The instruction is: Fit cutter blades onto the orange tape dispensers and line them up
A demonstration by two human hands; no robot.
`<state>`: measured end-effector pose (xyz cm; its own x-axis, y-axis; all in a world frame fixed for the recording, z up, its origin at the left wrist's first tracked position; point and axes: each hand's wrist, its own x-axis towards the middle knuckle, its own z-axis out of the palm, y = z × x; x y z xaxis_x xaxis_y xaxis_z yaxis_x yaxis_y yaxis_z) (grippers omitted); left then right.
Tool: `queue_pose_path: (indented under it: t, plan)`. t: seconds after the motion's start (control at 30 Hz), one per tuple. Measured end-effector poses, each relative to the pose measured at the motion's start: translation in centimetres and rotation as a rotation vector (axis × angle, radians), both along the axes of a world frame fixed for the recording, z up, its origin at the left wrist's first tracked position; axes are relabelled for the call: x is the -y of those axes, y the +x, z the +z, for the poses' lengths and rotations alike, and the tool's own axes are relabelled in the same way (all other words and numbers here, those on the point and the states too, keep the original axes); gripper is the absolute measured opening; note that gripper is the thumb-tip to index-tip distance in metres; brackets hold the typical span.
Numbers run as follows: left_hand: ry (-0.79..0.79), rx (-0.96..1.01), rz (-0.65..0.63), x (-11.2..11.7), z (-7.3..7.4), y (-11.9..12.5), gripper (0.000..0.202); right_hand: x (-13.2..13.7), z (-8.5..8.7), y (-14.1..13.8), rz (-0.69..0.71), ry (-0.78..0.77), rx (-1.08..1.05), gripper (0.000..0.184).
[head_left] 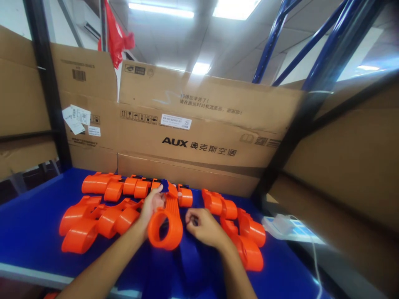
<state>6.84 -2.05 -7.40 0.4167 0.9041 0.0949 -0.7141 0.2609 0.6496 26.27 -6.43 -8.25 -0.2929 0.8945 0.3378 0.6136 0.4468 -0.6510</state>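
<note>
"Orange holder (176,224), where?"
"Over the bench (40,216), left grip (152,207) clasping its far end; right grip (204,226) curled, contents unclear."
"Handling?"
"Probably light, stiff, slick; best held by the flat neck (172,207)."

On the cardboard (145,143) before you, you read "AUX 奥克斯空调" below the white label (176,121), "辛苦了!" and "请在搬运时" above right of it, and arrow, glass and umbrella signs (129,115) to its left.

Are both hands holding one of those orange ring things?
No, only the left hand holds an orange plastic piece with a round ring, while the curled right hand beside it shows no orange piece.
</note>
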Motion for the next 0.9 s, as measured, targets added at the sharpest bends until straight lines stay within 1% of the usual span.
queue_pose_path:
  t: [0.07, 0.17, 0.27, 0.3, 0.37, 0.43, 0.53, 0.6, 0.7, 0.8, 0.9]
  plan:
    - [-0.009, -0.021, -0.039, 0.2, -0.2, 0.0, 0.047, -0.4, 0.0, 0.5, -0.066, 0.053, -0.104, 0.012]
    - [-0.014, -0.059, -0.101, 0.6, -0.6, -0.1, 0.046, -1.0, -0.1, 1.1, -0.252, 0.165, -0.239, 0.009]
    - [0.014, -0.075, -0.187, 1.4, -0.9, 0.1, 0.039, -1.2, -0.3, 1.1, -0.466, 0.278, -0.268, 0.010]
    - [0.035, -0.075, -0.217, 1.6, -0.9, 0.2, 0.036, -1.2, -0.4, 1.0, -0.515, 0.306, -0.264, 0.010]
    - [0.092, -0.088, -0.269, 2.1, -0.8, 0.3, 0.032, -1.3, -0.6, 0.7, -0.558, 0.340, -0.267, 0.011]
    - [0.143, -0.113, -0.299, 2.3, -0.8, 0.5, 0.030, -1.3, -0.7, 0.3, -0.544, 0.357, -0.310, 0.012]
    - [0.133, -0.113, -0.258, 2.1, -1.0, 0.7, 0.025, -1.3, -0.7, -0.1, -0.459, 0.349, -0.477, 0.010]
    - [0.071, -0.082, -0.232, 1.6, -1.1, 0.6, 0.023, -1.3, -0.6, -0.1, -0.366, 0.298, -0.634, 0.017]
    - [0.001, 0.001, -0.200, 0.9, -1.3, 0.4, 0.029, -1.3, -0.7, -0.3, -0.236, 0.167, -0.803, 0.031]
    - [-0.002, 0.078, -0.131, 0.4, -1.2, 0.1, 0.030, -1.5, -1.0, -0.8, -0.142, 0.042, -0.813, 0.036]
    - [0.010, 0.075, -0.090, 0.3, -1.0, 0.0, 0.032, -1.6, -1.5, -1.5, -0.082, -0.033, -0.779, 0.039]
